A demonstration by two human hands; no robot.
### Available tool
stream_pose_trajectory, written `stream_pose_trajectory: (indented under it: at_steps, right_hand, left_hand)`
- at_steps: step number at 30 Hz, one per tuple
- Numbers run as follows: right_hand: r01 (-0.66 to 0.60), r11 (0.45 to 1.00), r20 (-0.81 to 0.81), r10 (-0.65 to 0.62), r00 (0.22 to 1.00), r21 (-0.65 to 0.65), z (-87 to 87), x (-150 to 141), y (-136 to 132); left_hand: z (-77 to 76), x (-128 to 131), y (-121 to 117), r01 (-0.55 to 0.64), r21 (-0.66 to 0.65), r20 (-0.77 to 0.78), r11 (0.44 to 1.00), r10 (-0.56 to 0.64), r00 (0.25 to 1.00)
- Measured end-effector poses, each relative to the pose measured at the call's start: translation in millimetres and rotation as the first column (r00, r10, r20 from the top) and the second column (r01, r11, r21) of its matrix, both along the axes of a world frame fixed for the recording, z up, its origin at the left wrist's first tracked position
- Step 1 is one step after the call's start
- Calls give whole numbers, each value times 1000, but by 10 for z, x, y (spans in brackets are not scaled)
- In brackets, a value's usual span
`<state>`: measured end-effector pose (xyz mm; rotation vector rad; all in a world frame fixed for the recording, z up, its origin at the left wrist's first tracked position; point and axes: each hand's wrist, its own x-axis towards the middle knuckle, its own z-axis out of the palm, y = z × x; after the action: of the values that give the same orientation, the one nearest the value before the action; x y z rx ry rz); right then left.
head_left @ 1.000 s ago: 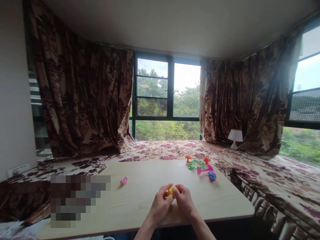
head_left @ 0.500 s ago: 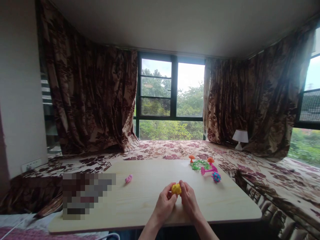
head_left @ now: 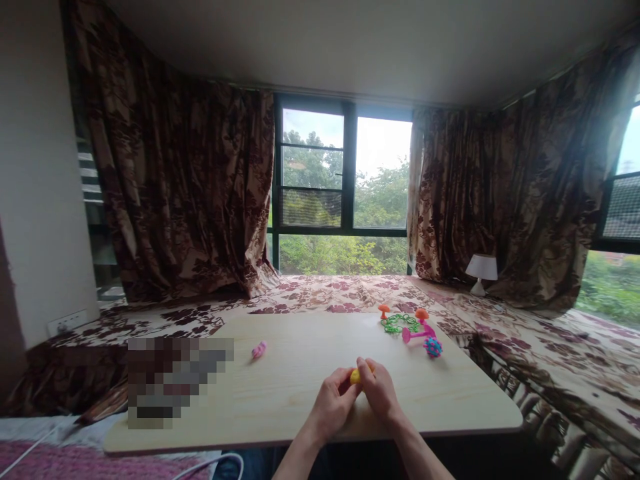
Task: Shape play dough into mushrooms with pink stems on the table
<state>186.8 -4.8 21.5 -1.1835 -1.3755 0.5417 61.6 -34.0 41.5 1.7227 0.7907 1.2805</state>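
Between my two hands is a small yellow lump [head_left: 355,377] that looks like modelling clay, mostly covered by my fingers. My left hand [head_left: 336,399] grips it from the left with curled fingers and thumb. From the right, my right hand [head_left: 379,390] closes over its top and side. Both hands are just above the near half of the pale wooden table [head_left: 295,373]. Further left on the tabletop lies a pink twisted lump [head_left: 259,350], apart from my hands.
Toward the back right of the table are orange mushroom-shaped toys [head_left: 422,315], a green linked chain [head_left: 399,324], a pink toy piece [head_left: 417,333] and a blue-and-pink knobbly ball [head_left: 433,347]. A blurred-out patch [head_left: 175,380] covers the left side. A white lamp [head_left: 481,270] stands beyond.
My hands have closed further around the yellow lump, so less of it shows. The whole view has shifted slightly; the toys on the table stay in place.
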Motion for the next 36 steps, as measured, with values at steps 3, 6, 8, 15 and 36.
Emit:
stream_pose_trajectory:
  at_steps: [3,6,8,15,36]
  right_hand:
    - [-11,1000,-25,11,1000,0,-8,-5,13]
    - [-25,1000,-59,25,998,1,-2,-15,11]
    - [-39,999,-81,39,996,7,8,-20,2]
    - [-76,997,-165,77,983,9,58,12,-20]
    - [-43,999,-190,41,981,-6,-54,58,58]
  left_hand:
    - [-5,3,10,23,-12,1,1000,-23,1000]
    - [-46,7,45,1,-24,14,1000,-1,1000]
    - [-83,4,74,-42,-37,32,998,43,999]
    - [-107,19,62,-80,-27,10,996,80,997]
    - [-230,86,124,-71,-24,-22,997,70,997]
